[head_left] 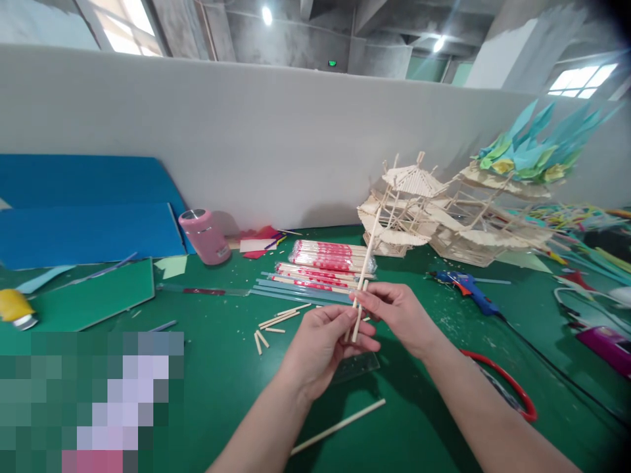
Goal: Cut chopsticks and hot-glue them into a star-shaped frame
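Observation:
Between my two hands, above the green table, are thin wooden sticks (367, 257), one long and at least one shorter, lying side by side and tilted upright. My left hand (328, 335) pinches their lower part between thumb and fingers. Higher up, my right hand (389, 305) closes its thumb and fingertips on the same sticks. Several short cut stick pieces (279, 320) lie on the table left of my hands. A single longer stick (340, 426) rests below them. Under my left hand a clear flat piece (362, 366) is partly hidden.
Wrapped chopstick packs (328, 256) and bluish glue sticks (296, 290) lie ahead. A stick-built model (414, 217) stands back right, near a blue glue gun (466, 289) with its cord. A red-handled tool (513, 381) sits right. Left are a pink cup (206, 240) and blue boards (89, 230).

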The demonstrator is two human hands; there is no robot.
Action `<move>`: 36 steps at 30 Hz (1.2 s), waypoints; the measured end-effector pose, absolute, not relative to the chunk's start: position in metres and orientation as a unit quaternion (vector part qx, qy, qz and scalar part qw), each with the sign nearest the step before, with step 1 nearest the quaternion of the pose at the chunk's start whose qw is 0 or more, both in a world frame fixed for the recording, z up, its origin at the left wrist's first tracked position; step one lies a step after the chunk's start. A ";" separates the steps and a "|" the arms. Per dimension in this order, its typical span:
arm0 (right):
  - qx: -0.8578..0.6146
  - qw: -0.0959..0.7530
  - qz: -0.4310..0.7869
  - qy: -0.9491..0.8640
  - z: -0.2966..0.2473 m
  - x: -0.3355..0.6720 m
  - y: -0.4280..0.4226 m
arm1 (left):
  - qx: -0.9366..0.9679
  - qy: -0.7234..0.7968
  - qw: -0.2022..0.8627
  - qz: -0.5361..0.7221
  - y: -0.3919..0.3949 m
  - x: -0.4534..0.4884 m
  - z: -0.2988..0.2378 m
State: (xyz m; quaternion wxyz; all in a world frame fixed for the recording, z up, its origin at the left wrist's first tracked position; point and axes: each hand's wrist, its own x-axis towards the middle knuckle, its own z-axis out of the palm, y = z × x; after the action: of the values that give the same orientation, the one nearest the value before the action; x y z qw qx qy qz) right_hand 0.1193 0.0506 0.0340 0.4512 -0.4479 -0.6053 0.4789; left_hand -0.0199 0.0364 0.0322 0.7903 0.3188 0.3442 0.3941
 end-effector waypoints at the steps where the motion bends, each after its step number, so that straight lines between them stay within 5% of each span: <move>1: -0.450 0.452 0.477 -0.605 0.034 0.119 0.051 | 0.315 0.347 0.792 0.392 0.036 -0.020 0.032; 36: -0.497 0.466 0.396 -0.616 0.029 0.112 0.051 | 0.305 0.381 0.786 0.378 0.039 -0.018 0.029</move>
State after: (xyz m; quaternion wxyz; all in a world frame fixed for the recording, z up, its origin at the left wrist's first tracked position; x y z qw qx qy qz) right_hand 0.1125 0.0512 0.0290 0.4661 -0.4968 -0.6157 0.3960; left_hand -0.0181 0.0388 0.0286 0.7863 0.3053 0.3814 0.3782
